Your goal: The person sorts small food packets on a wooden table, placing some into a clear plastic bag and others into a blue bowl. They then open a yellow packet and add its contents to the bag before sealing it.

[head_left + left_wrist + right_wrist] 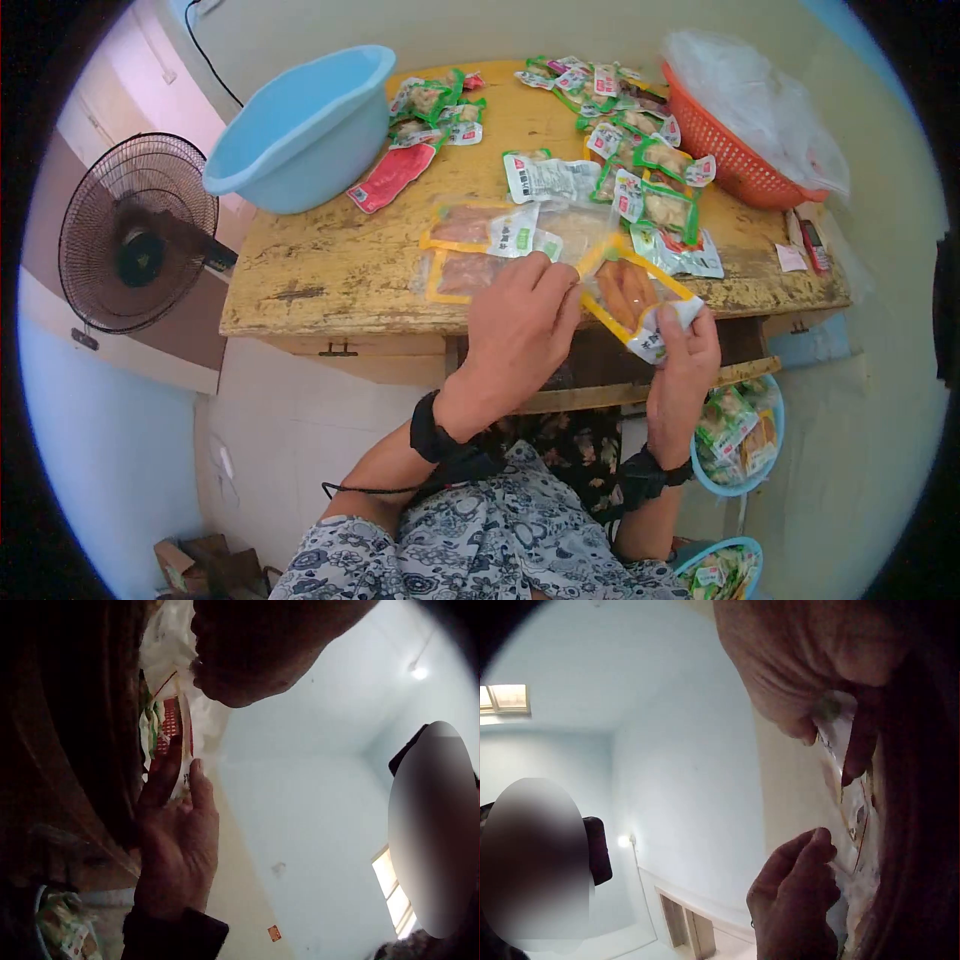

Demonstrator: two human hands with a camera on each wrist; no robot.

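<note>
A vacuum-sealed food packet [622, 292] with a yellow border and brown pieces inside is held up between both hands over the table's front edge. My right hand [685, 365] grips its white printed end, thumb on top. With thumb and fingertips my left hand [525, 325] pinches the opposite edge; that pinch also shows on the left hand [795, 889] in the right wrist view. Just beyond the left hand lie two yellow-bordered packets, an upper one [465, 228] and a lower one [462, 275], both with pinkish contents. A clear packet [580, 232] is beside them.
Several green-edged packets [668, 210] are heaped at the right, near a red basket [730, 150] with plastic bags. A blue basin [300, 130] stands at the left by a fan [140, 235]. Below the open drawer [640, 385] are blue buckets [740, 490] of packets.
</note>
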